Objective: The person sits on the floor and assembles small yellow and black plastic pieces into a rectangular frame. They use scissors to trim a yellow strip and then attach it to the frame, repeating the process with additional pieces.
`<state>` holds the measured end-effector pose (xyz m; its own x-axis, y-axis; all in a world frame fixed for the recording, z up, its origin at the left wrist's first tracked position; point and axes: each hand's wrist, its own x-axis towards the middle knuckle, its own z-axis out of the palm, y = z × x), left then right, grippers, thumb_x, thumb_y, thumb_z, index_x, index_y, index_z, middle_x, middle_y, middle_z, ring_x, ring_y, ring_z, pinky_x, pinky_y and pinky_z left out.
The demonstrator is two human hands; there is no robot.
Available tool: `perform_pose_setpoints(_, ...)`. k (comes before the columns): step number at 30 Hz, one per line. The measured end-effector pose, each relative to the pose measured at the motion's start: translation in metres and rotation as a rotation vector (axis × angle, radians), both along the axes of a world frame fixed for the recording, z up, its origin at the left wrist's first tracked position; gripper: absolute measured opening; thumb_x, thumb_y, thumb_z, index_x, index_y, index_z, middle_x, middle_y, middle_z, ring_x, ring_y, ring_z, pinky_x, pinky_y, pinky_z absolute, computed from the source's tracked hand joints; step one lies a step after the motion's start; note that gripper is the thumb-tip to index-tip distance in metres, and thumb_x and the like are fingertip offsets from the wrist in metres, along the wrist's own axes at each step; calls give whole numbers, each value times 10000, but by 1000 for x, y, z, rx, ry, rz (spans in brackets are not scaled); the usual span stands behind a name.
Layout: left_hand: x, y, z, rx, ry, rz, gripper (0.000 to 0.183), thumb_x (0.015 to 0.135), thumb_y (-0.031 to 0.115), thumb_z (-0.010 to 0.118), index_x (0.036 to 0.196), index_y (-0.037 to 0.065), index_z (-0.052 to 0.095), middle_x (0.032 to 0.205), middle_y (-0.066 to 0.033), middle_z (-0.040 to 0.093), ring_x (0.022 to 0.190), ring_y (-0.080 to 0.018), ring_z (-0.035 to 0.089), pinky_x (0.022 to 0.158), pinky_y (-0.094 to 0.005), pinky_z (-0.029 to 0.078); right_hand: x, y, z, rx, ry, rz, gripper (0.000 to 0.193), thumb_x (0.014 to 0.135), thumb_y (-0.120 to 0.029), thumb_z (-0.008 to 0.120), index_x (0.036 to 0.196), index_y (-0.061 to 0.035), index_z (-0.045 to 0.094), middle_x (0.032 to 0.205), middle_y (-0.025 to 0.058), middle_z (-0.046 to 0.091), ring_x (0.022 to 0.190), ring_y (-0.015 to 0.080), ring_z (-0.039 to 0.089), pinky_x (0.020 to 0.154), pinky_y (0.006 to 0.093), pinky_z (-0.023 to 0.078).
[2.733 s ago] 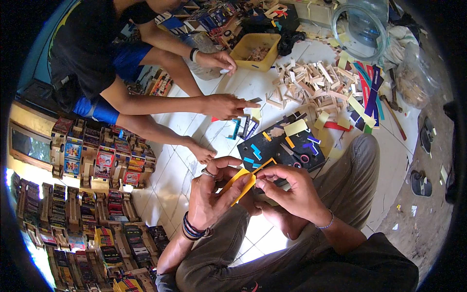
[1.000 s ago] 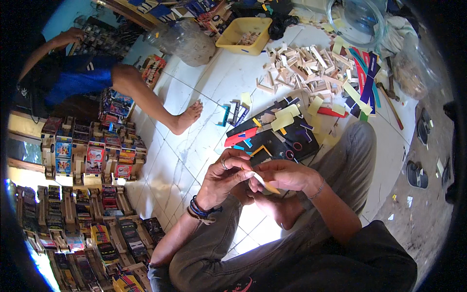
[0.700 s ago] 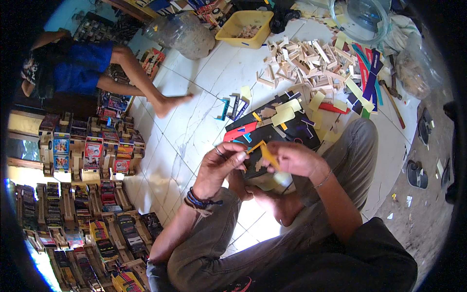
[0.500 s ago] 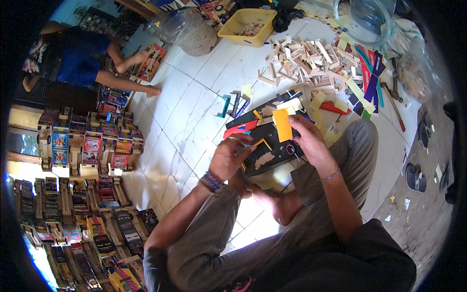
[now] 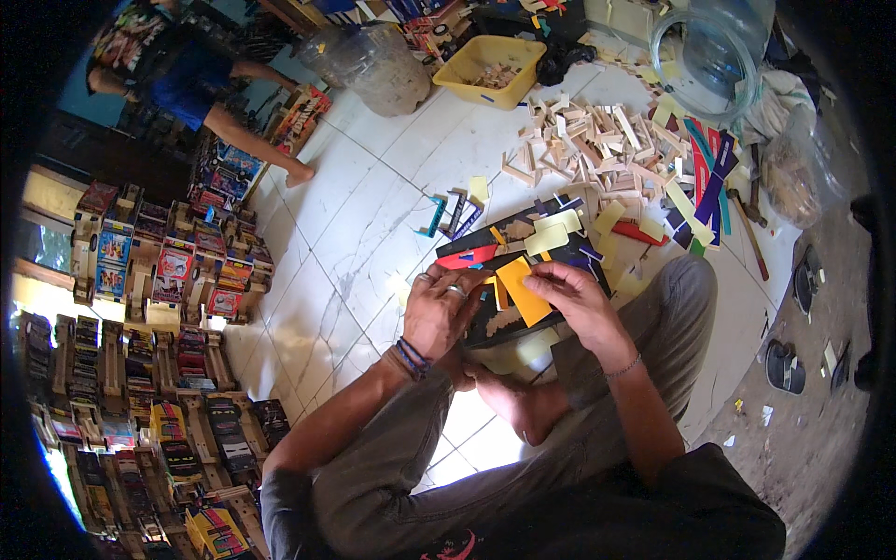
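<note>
A flat orange-yellow card (image 5: 525, 293) is pinched at its right edge between the thumb and fingers of my right hand (image 5: 581, 303). My left hand (image 5: 441, 315) is just left of the card, its fingers bent together; what is at their tips is hidden. Beneath both hands lies a dark board (image 5: 485, 329) with a worn, pale patch. A narrow orange strip (image 5: 500, 297) shows on it, partly covered by the card. Pale yellow paper pieces (image 5: 553, 233) and a red piece (image 5: 467, 257) rest on the board's far part.
Beyond the board is a heap of small wooden blocks (image 5: 597, 140), beside coloured strips (image 5: 714, 187) and a hammer (image 5: 749, 233). A yellow basin (image 5: 490, 75) stands farther back. Rows of wooden toy trucks (image 5: 173, 266) line the left. Another person's leg (image 5: 247, 140) shows at far left.
My right hand has brought the card lower and left, tilting it. My left hand has drawn its fingers together beside it. The other person has shifted position at far left.
</note>
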<state>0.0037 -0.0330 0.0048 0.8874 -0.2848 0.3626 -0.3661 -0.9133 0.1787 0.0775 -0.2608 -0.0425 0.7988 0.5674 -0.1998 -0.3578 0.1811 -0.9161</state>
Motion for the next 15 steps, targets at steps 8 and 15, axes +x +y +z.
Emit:
perform_pose_setpoints(8, -22, -18, 62, -575, 73, 104, 311, 950, -42, 618, 1251, 16, 667, 1177, -161, 662, 1039, -215, 681, 889, -300, 573, -37, 10, 58, 276, -26, -80, 370, 957, -145, 716, 1301, -40, 631, 1013, -10, 657, 970, 66, 583, 941, 269, 486)
perform_pose_setpoints(15, -25, -13, 84, -575, 5, 70, 339, 934, -21, 645, 1256, 67, 705, 1358, -154, 619, 1096, -214, 678, 875, -282, 558, -51, 18, 64, 311, 160, -109, 187, 960, -157, 716, 1082, -29, 653, 1070, 31, 699, 1026, 91, 617, 926, 258, 472)
